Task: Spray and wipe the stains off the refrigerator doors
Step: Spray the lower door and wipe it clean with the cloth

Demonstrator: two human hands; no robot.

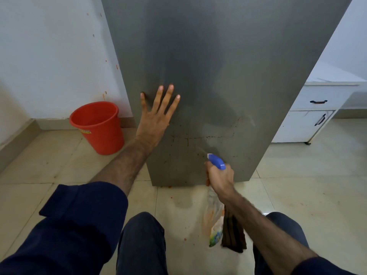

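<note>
The grey refrigerator door (218, 66) fills the upper middle of the head view. Reddish-brown stains (190, 138) streak and speckle its lower part. My left hand (156, 118) lies flat on the door, fingers spread, holding nothing. My right hand (220, 177) grips a clear spray bottle (215, 219) with a blue and white nozzle (216, 160) aimed at the lower door. A brown cloth (233, 233) hangs from the same hand beside the bottle. A pale mist shows on the door above the nozzle.
A red bucket (99, 126) stands on the floor left of the fridge, by the white wall. A white cabinet (313, 114) with dark handles is to the right. Orange spatters dot the tiled floor (297, 185) and the wall. My knees show below.
</note>
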